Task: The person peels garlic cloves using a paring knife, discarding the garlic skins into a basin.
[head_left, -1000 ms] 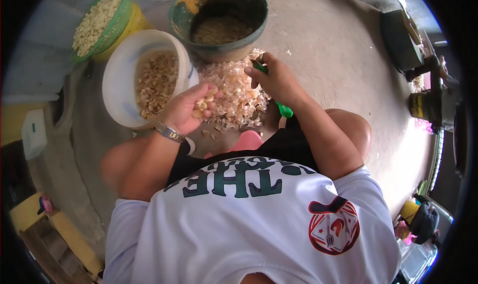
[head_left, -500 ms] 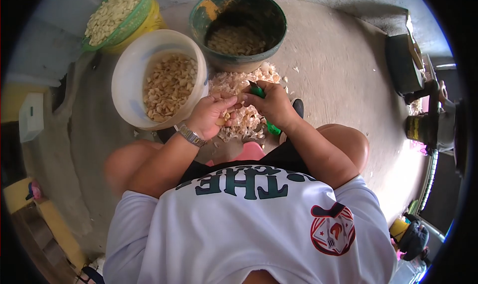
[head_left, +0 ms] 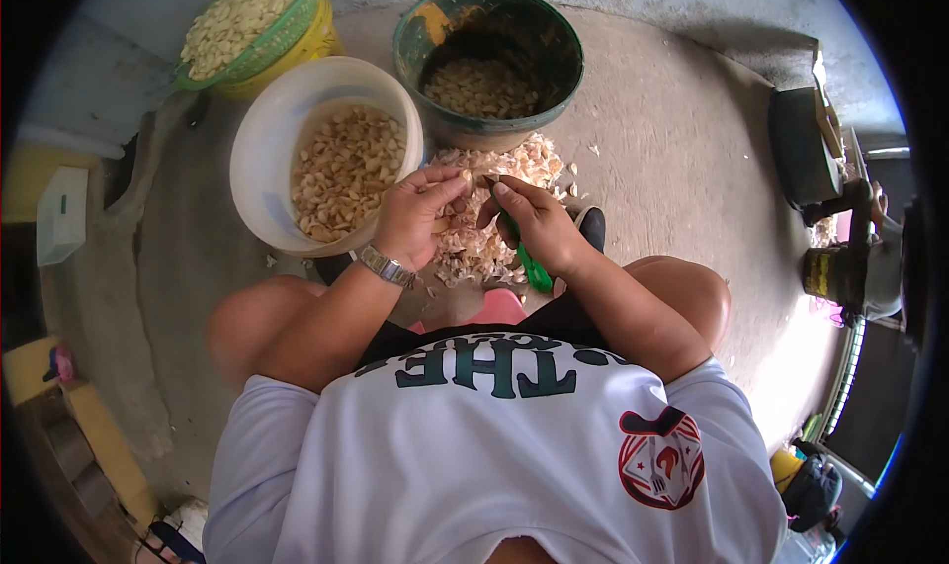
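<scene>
Pinched between the thumb and forefinger of my left hand point(head_left: 410, 218) is a garlic clove point(head_left: 466, 175); the other fingers curl under it. My right hand point(head_left: 542, 230) is closed around a small knife point(head_left: 508, 220) with a green handle, its dark blade tip close to the clove. Beneath both hands lies a heap of garlic skins point(head_left: 484, 253). Just beyond my left hand stands a white bucket point(head_left: 259, 159) of unpeeled-looking garlic cloves point(head_left: 346, 169). Behind the skins is a dark green tub point(head_left: 563, 80) with pale cloves point(head_left: 479, 87) at its bottom.
At the upper left, a green colander point(head_left: 297, 20) full of pale cloves rests on a yellow bucket point(head_left: 321, 45). A bright green object point(head_left: 535, 270) lies by my shoe point(head_left: 591, 226). A pink stool point(head_left: 499, 308) shows between my legs. A dark container point(head_left: 803, 144) stands at the right.
My left hand has turned, lifting the clove into view at its fingertips. My right hand has drawn slightly back and tilted the knife, so its blade points at the clove.
</scene>
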`<state>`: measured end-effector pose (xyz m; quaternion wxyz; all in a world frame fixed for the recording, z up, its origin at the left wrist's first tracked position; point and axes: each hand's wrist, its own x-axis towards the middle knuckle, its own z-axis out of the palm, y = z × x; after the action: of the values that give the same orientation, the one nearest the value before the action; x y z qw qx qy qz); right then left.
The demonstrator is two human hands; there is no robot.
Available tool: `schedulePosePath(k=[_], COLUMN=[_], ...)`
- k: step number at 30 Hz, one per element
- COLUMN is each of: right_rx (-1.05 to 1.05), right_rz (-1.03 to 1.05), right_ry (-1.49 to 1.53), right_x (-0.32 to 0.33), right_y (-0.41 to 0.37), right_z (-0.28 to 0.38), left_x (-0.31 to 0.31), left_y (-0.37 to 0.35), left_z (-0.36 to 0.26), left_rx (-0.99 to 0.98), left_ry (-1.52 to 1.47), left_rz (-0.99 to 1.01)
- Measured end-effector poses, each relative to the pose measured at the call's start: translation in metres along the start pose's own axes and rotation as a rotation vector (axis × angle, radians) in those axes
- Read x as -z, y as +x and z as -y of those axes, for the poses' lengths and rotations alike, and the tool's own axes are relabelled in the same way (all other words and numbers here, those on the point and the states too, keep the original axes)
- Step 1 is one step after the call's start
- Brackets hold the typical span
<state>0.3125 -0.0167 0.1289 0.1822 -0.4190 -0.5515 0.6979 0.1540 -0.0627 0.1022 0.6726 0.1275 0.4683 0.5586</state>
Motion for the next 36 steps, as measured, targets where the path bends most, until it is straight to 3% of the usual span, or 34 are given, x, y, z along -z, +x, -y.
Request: schedulePosePath(k=[13,16,22,25,28,31,34,36], right_rx=[0.024,0.023,-0.221,-0.25,-0.059,0.083,0.139,0.177], right_rz=[-0.07,-0.122,-0.096,-0.069,-0.106,-0.235,-0.271,-0.254], right_ry=[0.025,0.011,0.401,0.483,0.175,-0.008,-0.235,-0.232], right_x=[-0.008,-0.01,-0.005,-0.002,-0.002,-0.007,-0.007,-0.009], right_y=[-0.004,-0.005,-0.004,-0.003,0.002,0.001,0.002,-0.001], right_z=[0.0,-0.001,0.0,0.0,-0.009,-0.004,-0.007,-0.005], left_x=[-0.011,-0.014,-0.015,-0.017,-0.017,-0.017,-0.018,-0.016], left_y=[-0.004,-0.004,0.001,-0.001,0.0,0.004,0.0,0.001], left_z=[0.008,0.013,0.018,0.009,0.007,0.014,0.014,0.015], left_rx=[-0.039,-0.127,-0.301,-0.187,-0.108,-0.249,-0.343,-0.381], left_ry=[-0.021,-0.003,0.112,0.073,0.014,0.147,0.394,0.458], left_rz=[-0.073,-0.078,-0.033,-0.026,-0.051,-0.073,-0.096,-0.098])
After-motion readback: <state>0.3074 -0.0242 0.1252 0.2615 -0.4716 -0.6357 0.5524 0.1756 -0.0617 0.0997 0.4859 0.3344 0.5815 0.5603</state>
